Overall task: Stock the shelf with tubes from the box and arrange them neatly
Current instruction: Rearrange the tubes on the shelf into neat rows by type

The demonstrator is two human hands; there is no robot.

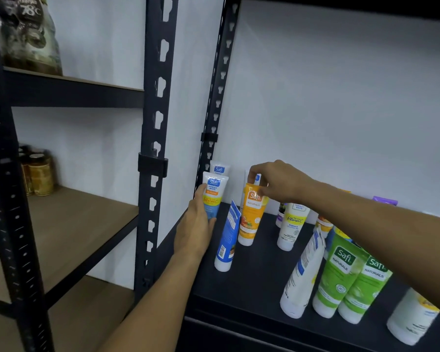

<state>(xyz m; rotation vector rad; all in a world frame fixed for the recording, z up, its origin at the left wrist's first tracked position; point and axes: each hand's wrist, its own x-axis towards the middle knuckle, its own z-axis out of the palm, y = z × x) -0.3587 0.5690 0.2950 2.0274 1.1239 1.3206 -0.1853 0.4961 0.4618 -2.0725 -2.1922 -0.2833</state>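
Observation:
On the dark shelf (254, 280) several tubes stand cap-down. My left hand (196, 229) grips a white and blue Vitamin C tube (214, 194) at the shelf's far left, beside the upright post. My right hand (277, 181) pinches the top of an orange tube (250, 214) that stands upright near the back. A blue tube (228, 237) leans between the two. Behind the orange tube a white tube is mostly hidden by my fingers. Two green tubes (348, 275) and a white tube (302, 278) stand near the front right.
A black slotted post (153, 148) divides this shelf from the brown shelves on the left, which hold jars (38, 174) and a dark bag (28, 34). More tubes stand at the back right, among them a white Vitamin C tube (291, 224). No box is in view.

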